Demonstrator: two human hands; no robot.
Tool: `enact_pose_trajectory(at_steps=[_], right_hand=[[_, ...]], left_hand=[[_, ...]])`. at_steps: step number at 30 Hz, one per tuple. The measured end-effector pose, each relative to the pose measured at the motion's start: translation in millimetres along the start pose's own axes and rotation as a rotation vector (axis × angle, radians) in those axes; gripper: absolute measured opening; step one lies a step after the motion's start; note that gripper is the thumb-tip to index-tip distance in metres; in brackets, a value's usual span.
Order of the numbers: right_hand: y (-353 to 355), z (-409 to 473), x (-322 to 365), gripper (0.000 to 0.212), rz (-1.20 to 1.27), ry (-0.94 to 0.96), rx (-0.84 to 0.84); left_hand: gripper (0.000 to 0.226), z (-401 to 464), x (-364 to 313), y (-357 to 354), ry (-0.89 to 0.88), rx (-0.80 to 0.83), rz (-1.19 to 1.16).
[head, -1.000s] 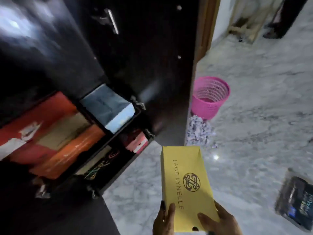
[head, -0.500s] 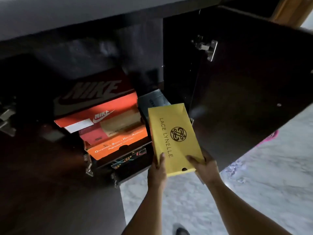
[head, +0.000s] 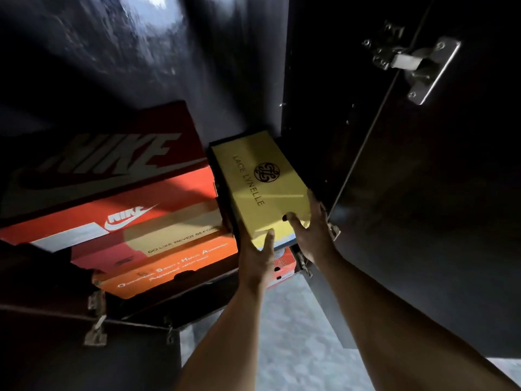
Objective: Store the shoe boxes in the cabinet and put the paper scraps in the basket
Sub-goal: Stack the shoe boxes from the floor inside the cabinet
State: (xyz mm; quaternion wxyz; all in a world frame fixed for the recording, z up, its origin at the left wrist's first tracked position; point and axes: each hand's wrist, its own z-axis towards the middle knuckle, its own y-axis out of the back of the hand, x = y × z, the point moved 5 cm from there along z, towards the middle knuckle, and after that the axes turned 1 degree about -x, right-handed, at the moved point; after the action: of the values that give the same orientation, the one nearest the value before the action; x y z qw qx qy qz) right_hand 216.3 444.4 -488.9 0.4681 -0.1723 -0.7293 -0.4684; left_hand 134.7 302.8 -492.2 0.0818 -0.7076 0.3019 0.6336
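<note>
A yellow shoe box (head: 259, 182) printed LACE LYNELLE lies inside the dark cabinet (head: 310, 94), in the right column, on top of another box whose edge barely shows. My left hand (head: 258, 258) grips its near left corner with the thumb on the lid. At the near right corner my right hand (head: 311, 232) holds it, thumb on top and fingers along the side. To the left sits a stack of red and orange Nike shoe boxes (head: 127, 210). Neither the basket nor the paper scraps are in view.
The cabinet's right door (head: 437, 207) stands open close beside my right arm, with a metal hinge (head: 417, 66) near the top. A red and white box (head: 284, 263) sits on the lower shelf under my hands. Grey marble floor (head: 296, 348) lies below.
Both hands have pushed the yellow box forward from in front of the cabinet into the right column beside the Nike stack. The view has moved closer and the basket has dropped out of sight.
</note>
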Motion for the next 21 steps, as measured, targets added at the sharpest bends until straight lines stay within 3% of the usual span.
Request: enact_pose_trajectory(at_steps=[3, 7, 12, 14, 16, 17, 19, 21], right_hand=[[-8, 6, -1, 0.079, 0.083, 0.050, -0.015], [-14, 4, -9, 0.079, 0.111, 0.042, -0.041], [-4, -1, -2, 0.077, -0.073, -0.024, 0.023], [10, -18, 7, 0.081, -0.144, -0.024, -0.076], [34, -50, 13, 0.078, -0.053, -0.060, -0.217], [45, -71, 7, 0.066, -0.005, -0.084, -0.254], [59, -116, -20, 0.027, 0.033, -0.132, -0.239], [75, -165, -67, 0.022, -0.006, -0.230, -0.203]], left_hand=[[0.096, 12, 13, 0, 0.011, -0.021, 0.078], [0.090, 13, 16, 1, -0.011, -0.001, 0.055], [0.084, 5, 7, -4, 0.004, -0.033, 0.037], [0.072, -8, 4, -2, 0.007, -0.147, 0.006], [0.066, -25, 22, 0, 0.066, -0.223, 0.023], [0.065, -37, 36, -3, 0.103, -0.192, 0.074], [0.062, -70, 71, -20, 0.172, 0.016, 0.269], [0.042, -120, 93, -45, 0.202, 0.319, 0.486]])
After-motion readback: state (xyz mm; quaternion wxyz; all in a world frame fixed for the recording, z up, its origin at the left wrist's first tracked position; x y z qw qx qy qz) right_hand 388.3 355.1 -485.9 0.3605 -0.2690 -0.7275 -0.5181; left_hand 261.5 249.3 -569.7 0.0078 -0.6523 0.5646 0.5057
